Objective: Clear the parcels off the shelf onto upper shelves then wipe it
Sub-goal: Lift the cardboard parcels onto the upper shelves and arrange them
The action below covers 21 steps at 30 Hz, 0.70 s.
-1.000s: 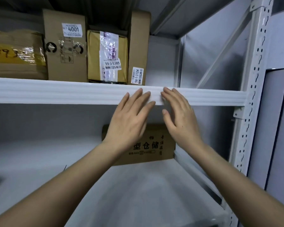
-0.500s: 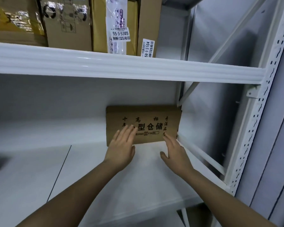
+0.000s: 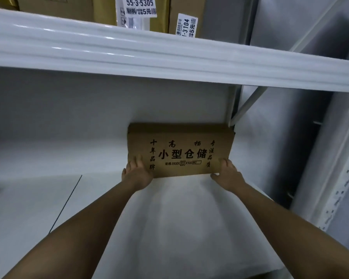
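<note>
A flat brown cardboard parcel (image 3: 181, 150) with black printed characters leans against the back wall of the white lower shelf (image 3: 169, 228), at its far right corner. My left hand (image 3: 136, 174) grips the parcel's lower left corner, fingers on its front face. My right hand (image 3: 227, 174) holds the lower right corner. Both forearms reach in over the shelf surface.
The white front beam of the upper shelf (image 3: 169, 51) runs across just above. Several labelled cardboard parcels (image 3: 141, 11) stand on it. A perforated white upright (image 3: 343, 178) and a diagonal brace (image 3: 250, 105) close the right side. A dark seam (image 3: 66, 202) crosses the lower shelf.
Both hands came down from the upper shelf beam, reached deep into the lower shelf and took hold of the brown parcel's bottom corners. The view has moved closer and lower.
</note>
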Motion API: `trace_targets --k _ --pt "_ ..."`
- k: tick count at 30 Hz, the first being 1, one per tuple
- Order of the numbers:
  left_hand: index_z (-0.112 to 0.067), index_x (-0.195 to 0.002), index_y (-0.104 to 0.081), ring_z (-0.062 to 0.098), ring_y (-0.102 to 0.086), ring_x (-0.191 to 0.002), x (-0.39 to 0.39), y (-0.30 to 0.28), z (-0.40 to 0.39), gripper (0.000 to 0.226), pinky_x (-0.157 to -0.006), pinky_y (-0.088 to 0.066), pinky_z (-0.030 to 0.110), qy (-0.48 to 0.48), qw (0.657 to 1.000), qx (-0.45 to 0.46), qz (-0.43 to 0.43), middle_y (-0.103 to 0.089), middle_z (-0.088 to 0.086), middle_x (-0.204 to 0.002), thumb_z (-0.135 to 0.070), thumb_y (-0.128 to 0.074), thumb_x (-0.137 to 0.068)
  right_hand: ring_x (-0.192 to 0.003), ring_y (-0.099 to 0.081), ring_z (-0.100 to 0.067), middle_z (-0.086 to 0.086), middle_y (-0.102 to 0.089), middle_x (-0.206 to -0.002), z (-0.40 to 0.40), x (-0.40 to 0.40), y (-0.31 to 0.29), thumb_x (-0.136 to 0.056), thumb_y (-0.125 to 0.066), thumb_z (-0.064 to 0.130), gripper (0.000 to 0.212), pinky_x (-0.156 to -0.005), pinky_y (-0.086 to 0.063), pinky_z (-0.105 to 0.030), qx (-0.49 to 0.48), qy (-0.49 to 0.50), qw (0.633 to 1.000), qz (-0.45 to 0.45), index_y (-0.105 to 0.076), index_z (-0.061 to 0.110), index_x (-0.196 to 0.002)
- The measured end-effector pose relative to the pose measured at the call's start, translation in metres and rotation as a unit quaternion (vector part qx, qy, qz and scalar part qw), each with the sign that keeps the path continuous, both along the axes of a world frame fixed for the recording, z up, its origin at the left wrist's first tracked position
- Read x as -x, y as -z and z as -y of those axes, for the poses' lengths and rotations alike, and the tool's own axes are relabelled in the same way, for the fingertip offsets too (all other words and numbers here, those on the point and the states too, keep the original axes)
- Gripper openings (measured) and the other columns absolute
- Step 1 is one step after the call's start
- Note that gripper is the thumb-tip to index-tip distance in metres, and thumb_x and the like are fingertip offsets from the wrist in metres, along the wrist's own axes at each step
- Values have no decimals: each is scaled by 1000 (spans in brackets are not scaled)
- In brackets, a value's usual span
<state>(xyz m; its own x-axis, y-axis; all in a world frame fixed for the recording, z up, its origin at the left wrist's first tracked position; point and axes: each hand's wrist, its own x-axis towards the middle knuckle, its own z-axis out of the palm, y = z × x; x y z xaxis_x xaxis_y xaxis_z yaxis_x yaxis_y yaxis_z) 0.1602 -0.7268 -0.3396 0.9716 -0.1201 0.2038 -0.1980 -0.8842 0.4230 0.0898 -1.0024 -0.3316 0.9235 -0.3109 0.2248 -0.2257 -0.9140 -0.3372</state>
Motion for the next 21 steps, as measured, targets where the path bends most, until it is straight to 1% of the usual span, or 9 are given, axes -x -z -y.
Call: trace_targets --k 2,5,8,11,14,17,19,21 --pt "-8 -151 -2 33 -14 -144 -18 -5 6 87 -116 -19 45 -19 999 24 -16 -10 16 -157 -42 -56 -91 -128 -41 -32 -13 -33 -145 11 -21 -3 -91 -58 33 63 -101 -38 -44 -44 7 999 -3 -30 7 -141" --pt "-6 -151 1 35 -14 -144 -49 -6 22 86 -116 -19 46 -53 998 37 -18 -9 19 -157 -41 -53 -93 -127 -41 -32 -14 -33 -144 33 -60 -2 -89 -59 35 71 -103 -38 -44 -81 24 996 -14 -24 7 -144" --pt "-5 -151 2 36 -13 -144 -74 -7 35 85 -116 -18 46 -86 990 103 -34 -8 20 -157 -44 -49 -95 -127 -41 -32 -13 -32 -145 54 -95 -2 -89 -60 31 71 -105 -36 -44 -121 38 992 -10 -24 8 -145" --pt "-6 -151 -1 37 -15 -142 -90 -5 41 88 -116 -19 46 -140 977 159 -28 -12 21 -155 -43 -54 -92 -129 -39 -35 -14 -30 -146 69 -121 -2 -87 -59 28 72 -107 -33 -46 -170 54 984 -10 -22 10 -146" --pt "-3 -149 -11 37 -19 -140 -107 -4 43 84 -113 -22 46 -209 951 224 -21 -18 21 -152 -37 -60 -89 -130 -37 -38 -17 -30 -146 81 -141 -4 -87 -61 28 77 -107 -32 -49 -207 69 976 1 -17 8 -147" --pt "2 -143 -23 39 -29 -134 -124 -7 39 67 -109 -26 43 -292 905 309 8 -28 22 -146 -22 -56 -90 -129 -38 -39 -19 -31 -144 90 -155 -3 -83 -66 35 88 -106 -35 -52 -225 88 970 31 -13 7 -148" --pt "1 -143 -24 39 -30 -134 -135 -7 35 63 -109 -27 44 -304 882 359 -14 -28 22 -147 -18 -53 -91 -129 -38 -40 -19 -31 -144 95 -164 1 -83 -68 33 91 -107 -34 -51 -252 114 959 57 -11 6 -149" --pt "0 -146 -19 40 -27 -137 -143 -8 32 68 -112 -25 47 -284 875 390 -42 -23 22 -150 -17 -54 -92 -130 -38 -40 -19 -31 -144 97 -171 3 -82 -69 31 93 -108 -32 -50 -291 140 943 84 -10 6 -150"
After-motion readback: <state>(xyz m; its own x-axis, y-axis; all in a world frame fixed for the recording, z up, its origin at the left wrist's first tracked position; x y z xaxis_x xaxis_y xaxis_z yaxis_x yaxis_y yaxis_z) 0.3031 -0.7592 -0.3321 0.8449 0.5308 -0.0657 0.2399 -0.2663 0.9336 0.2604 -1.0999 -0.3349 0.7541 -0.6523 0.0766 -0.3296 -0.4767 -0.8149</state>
